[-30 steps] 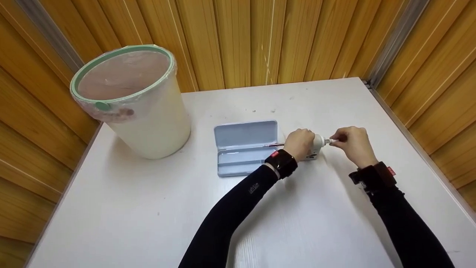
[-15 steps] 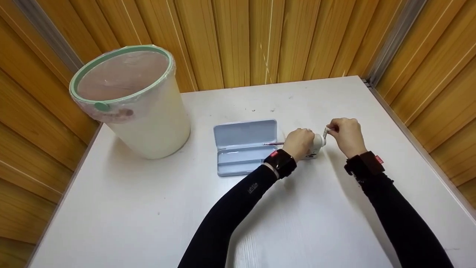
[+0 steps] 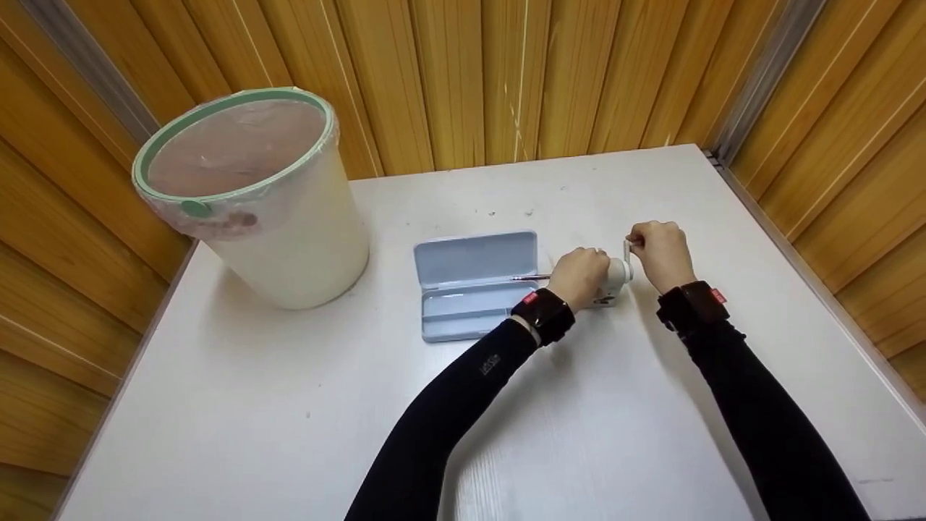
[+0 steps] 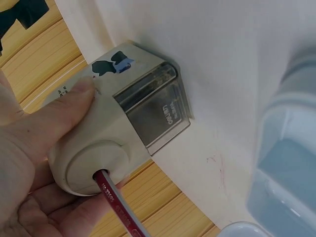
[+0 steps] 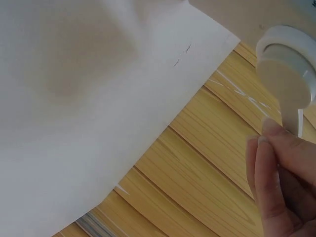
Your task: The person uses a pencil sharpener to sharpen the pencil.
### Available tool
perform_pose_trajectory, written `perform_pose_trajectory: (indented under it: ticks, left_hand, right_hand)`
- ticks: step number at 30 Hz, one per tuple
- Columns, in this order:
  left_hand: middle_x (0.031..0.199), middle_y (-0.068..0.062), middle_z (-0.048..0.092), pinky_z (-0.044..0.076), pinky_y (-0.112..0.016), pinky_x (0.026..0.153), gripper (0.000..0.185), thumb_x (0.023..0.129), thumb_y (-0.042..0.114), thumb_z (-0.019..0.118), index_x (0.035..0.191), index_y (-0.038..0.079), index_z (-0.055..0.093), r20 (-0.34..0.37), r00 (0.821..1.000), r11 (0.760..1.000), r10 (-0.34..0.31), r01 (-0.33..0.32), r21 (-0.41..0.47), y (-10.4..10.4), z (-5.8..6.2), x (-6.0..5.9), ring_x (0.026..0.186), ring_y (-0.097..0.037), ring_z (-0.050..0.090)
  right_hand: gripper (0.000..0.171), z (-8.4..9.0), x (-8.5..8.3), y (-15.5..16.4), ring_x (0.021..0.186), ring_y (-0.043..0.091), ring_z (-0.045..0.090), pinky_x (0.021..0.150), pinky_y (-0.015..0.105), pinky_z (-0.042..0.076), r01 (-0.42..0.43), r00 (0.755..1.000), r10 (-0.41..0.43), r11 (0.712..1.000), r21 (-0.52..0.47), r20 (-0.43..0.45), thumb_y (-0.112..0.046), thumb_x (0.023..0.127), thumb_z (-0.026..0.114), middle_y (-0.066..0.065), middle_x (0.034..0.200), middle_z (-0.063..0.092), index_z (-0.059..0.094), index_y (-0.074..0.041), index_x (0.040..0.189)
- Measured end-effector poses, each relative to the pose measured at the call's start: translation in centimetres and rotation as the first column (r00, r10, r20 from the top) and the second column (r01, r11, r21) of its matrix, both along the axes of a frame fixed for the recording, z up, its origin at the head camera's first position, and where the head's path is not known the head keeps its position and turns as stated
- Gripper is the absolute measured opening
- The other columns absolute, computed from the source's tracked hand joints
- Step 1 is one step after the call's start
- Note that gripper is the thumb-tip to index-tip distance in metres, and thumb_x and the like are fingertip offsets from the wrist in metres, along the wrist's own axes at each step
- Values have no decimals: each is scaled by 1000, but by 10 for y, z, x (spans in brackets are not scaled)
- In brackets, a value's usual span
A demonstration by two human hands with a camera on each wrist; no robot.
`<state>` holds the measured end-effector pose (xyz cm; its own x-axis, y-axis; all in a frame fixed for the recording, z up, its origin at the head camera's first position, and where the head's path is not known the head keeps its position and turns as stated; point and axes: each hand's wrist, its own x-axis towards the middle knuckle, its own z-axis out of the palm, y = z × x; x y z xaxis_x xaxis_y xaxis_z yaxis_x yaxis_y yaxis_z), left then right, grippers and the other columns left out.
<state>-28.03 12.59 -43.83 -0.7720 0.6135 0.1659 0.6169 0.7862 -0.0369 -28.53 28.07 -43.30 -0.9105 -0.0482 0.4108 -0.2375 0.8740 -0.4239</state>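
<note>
Since the earlier frame the right hand (image 3: 660, 250) has swung the small white crank handle (image 3: 628, 250) up and in toward the white plastic rotary pencil sharpener (image 3: 611, 282), at centre right of the white bench (image 3: 289, 405). The left hand (image 3: 582, 275) wraps the sharpener's body to keep it from shifting, while the right's grip pinches the crank. The red pencil (image 4: 116, 202) lies level, tip buried in the sharpener, tail pointing left toward the open pale-blue pencil case (image 3: 474, 286).

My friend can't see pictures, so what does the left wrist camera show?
A left hand grips a cream pencil sharpener on a white table, with a red pencil pushed into its hole. A blue case lies nearby.
</note>
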Motion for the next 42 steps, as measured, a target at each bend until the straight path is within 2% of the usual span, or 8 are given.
perform_pose_trajectory:
  ticks: [14, 17, 21, 23, 28, 34, 38, 42]
  left_hand:
    - [101, 0, 74, 59, -28, 78, 30, 79, 21, 80, 106, 11, 72, 13, 1000, 1000, 2, -2, 15, -4, -1, -2, 90, -17, 72]
    - [100, -1, 74, 59, -27, 77, 31, 79, 21, 80, 107, 10, 71, 6, 1000, 1000, 3, -3, 26, -5, -1, -1, 89, -17, 72]
    - [101, -2, 74, 59, -26, 76, 33, 80, 20, 80, 109, 9, 70, 14, 1000, 999, 6, -6, 37, -5, -2, 1, 89, -17, 72]
    - [102, -1, 74, 59, -26, 76, 33, 79, 19, 80, 109, 9, 71, 17, 1000, 999, 9, -10, 40, -4, -2, 2, 89, -17, 72]
    - [101, 0, 74, 59, -25, 74, 32, 79, 21, 80, 109, 11, 72, -5, 1000, 1000, 24, -24, 17, -2, -1, 2, 89, -16, 72]
    - [104, 1, 74, 59, -26, 76, 35, 80, 24, 80, 111, 11, 71, 9, 1000, 1000, 30, -30, -5, 1, -2, 2, 92, -15, 72]
    - [103, 2, 74, 59, -26, 75, 32, 81, 25, 79, 109, 12, 71, 10, 999, 999, 43, -43, 5, 2, -3, 1, 90, -15, 72]
    - [102, 2, 75, 59, -25, 74, 29, 82, 24, 78, 108, 12, 72, 10, 999, 999, 50, -50, 17, 3, -2, 2, 89, -14, 71]
  right_hand:
    - [5, -7, -13, 2, 83, 47, 66, 78, 54, 51, -21, 999, 23, 999, -46, 42, 11, 82, 67, 29, 86, 70, 71, 10, 85]
    - [9, -15, -15, 1, 81, 44, 65, 75, 51, 50, -35, 995, 38, 999, -39, 92, 13, 81, 64, 28, 85, 71, 72, 9, 83]
    - [17, -28, -15, 3, 72, 36, 60, 65, 41, 45, -81, 979, 78, 997, 10, 187, 16, 76, 57, 23, 78, 70, 71, 7, 75]
    - [18, -31, -15, 5, 69, 32, 58, 64, 37, 42, -91, 976, 85, 996, 22, 202, 16, 73, 56, 20, 73, 69, 70, 5, 72]
    - [15, -30, -16, 9, 70, 30, 54, 65, 35, 40, -106, 963, 101, 994, 8, 251, 15, 72, 58, 15, 70, 65, 67, 4, 70]
    - [10, -31, -12, 16, 67, 23, 48, 63, 30, 37, -134, 927, 131, 991, -17, 350, 12, 70, 64, 4, 65, 58, 67, 2, 71]
    - [11, -34, -7, 18, 64, 20, 47, 63, 29, 37, -147, 921, 150, 988, -35, 360, 11, 67, 65, 3, 64, 58, 69, 2, 71]
    - [3, -37, -1, 21, 65, 20, 50, 65, 29, 40, -148, 924, 154, 988, -44, 349, 5, 72, 70, 10, 69, 66, 71, 3, 73]
